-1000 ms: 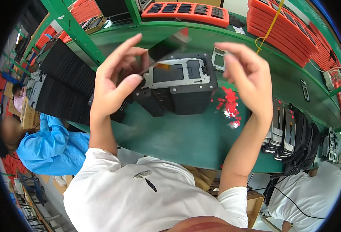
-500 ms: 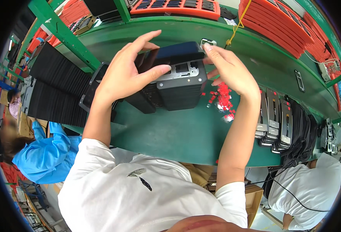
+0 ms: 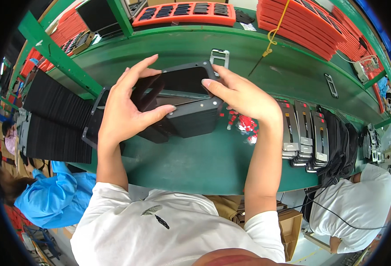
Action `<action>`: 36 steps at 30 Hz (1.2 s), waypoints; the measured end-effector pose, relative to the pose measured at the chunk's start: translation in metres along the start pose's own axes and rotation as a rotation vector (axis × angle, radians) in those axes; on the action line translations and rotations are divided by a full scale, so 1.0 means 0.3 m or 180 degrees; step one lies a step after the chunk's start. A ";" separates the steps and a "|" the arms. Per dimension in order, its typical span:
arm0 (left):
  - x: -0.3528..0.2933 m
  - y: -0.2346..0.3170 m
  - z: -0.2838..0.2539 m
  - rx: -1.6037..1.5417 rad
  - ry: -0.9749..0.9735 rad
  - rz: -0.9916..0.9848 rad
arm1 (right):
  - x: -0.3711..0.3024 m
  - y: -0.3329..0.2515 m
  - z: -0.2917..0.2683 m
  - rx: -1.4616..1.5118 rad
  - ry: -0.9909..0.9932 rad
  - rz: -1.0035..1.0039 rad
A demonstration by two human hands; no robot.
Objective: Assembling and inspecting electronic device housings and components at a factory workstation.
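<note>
Surrounding a glossy black panel (image 3: 184,82) with the left hand (image 3: 129,102) and the right hand (image 3: 248,97), at the top of a black block (image 3: 195,122).
The hands are apart, one at each end of the panel; how firmly they grip, I cannot tell. The left thumb is at the block's near rim, the right thumb by the panel's far right corner. On the green table (image 3: 177,168), small red pieces (image 3: 248,124) lie beside the block, and a silver frame (image 3: 221,52) lies behind it.

I find the dark panel (image 3: 184,80) glossy and smooth, the block (image 3: 196,123) beneath matt, plastic-looking. My shirt (image 3: 182,226), at six o'clock, is cloth.
</note>
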State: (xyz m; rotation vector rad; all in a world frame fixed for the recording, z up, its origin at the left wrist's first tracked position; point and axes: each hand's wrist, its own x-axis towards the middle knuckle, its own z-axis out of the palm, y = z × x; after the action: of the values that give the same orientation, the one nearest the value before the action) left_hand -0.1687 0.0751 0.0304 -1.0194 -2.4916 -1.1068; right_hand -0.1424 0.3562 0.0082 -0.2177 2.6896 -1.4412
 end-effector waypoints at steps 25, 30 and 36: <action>-0.092 -0.063 -0.154 0.0482 -0.0707 -0.0402 | -0.166 -0.082 -0.159 -0.1038 0.1601 0.0827; -0.116 -0.165 -0.114 -0.0724 -0.0704 -0.0491 | -0.019 0.024 -0.087 0.0200 0.1474 -0.0219; -0.124 -0.188 -0.056 -0.0808 -0.0411 -0.0230 | -0.124 -0.197 0.023 0.1390 0.0483 -0.1874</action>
State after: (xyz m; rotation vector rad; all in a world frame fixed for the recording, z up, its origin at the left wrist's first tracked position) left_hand -0.1810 0.0174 -0.0068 -1.1062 -2.5523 -1.4531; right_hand -0.0995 0.3244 0.0538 -0.9559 2.4314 -2.2323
